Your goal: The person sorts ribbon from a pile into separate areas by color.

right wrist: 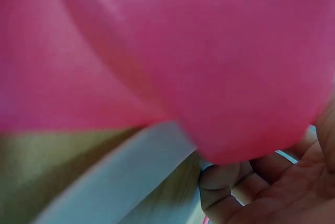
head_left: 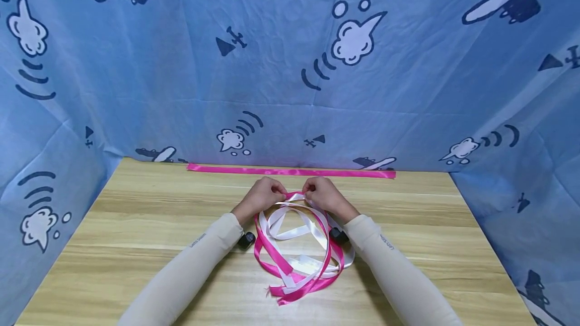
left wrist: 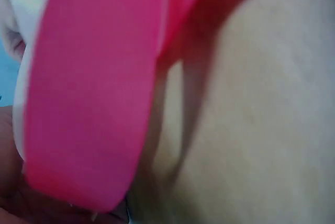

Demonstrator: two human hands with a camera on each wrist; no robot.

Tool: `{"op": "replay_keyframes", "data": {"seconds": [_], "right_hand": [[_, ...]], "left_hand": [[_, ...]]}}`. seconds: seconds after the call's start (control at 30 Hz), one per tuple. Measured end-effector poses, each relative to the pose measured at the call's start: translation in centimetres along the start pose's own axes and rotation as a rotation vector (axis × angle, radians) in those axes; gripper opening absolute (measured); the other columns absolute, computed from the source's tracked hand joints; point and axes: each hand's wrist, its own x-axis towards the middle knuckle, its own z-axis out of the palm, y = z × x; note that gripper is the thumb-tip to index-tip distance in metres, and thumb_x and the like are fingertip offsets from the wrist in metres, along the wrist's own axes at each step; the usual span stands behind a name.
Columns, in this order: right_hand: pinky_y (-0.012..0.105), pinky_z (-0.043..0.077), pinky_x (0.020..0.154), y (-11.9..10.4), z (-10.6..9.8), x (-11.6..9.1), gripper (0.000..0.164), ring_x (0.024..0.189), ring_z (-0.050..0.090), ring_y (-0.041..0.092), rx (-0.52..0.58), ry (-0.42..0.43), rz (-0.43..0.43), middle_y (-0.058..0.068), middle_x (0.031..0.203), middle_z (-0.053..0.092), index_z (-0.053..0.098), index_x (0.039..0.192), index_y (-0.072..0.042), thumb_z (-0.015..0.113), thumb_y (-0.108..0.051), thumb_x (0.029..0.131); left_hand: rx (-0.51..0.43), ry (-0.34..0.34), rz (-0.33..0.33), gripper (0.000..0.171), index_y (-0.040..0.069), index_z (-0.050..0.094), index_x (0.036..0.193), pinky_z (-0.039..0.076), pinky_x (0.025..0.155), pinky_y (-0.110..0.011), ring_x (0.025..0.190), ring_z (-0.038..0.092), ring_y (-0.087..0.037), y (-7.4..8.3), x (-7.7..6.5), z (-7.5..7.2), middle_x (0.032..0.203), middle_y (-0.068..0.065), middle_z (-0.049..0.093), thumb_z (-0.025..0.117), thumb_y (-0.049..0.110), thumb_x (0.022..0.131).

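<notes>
Pink ribbon (head_left: 272,253) and white ribbon (head_left: 292,234) hang and lie together in loose loops. At the top of the loops, my left hand (head_left: 264,196) pinches the ribbons between thumb and fingers. A short way to its right, my right hand (head_left: 327,196) pinches them too, with a short pink and white stretch between the two hands. In the left wrist view, a broad pink ribbon (left wrist: 94,88) covers part of the hand. The right wrist view shows curled fingers (right wrist: 217,177) under a pink ribbon (right wrist: 241,77), beside a white ribbon (right wrist: 125,171).
A separate pink ribbon strip (head_left: 290,171) lies straight along the back edge of the wooden table (head_left: 145,225). Behind it hangs a blue printed cloth (head_left: 281,64), which also closes off both sides. Small black boxes (head_left: 246,241) sit by both wrists. Cut ribbon ends (head_left: 283,296) rest near the front.
</notes>
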Motion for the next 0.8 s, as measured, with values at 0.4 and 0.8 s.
{"op": "replay_keyframes", "data": {"seconds": [0.4, 0.8], "right_hand": [[0.027, 0.047, 0.069, -0.4, -0.7, -1.5, 0.013, 0.078, 0.055, 0.017, 0.081, 0.041, -0.044, 0.009, 0.085, 0.066, 0.07, 0.094, -0.002, 0.06, 0.004, 0.098], [0.027, 0.043, 0.059, -0.9, -2.5, -3.3, 0.014, 0.076, 0.058, 0.027, 0.286, -0.005, -0.016, 0.021, 0.09, 0.065, 0.07, 0.106, 0.001, 0.056, -0.002, 0.102]], "left_hand": [[-0.139, 0.013, 0.005, 0.013, 0.007, 0.081, 0.105, 0.056, 0.088, -0.029, 0.094, 0.067, -0.012, 0.2, -1.2, -1.1, 0.102, -0.005, 0.078, 0.073, 0.013, 0.097], [-0.28, 0.025, -0.016, 0.019, 0.006, 0.081, 0.111, 0.046, 0.062, -0.022, 0.074, 0.057, -0.01, 0.5, -2.5, -2.4, 0.09, -0.01, 0.074, 0.071, 0.018, 0.101]]}}
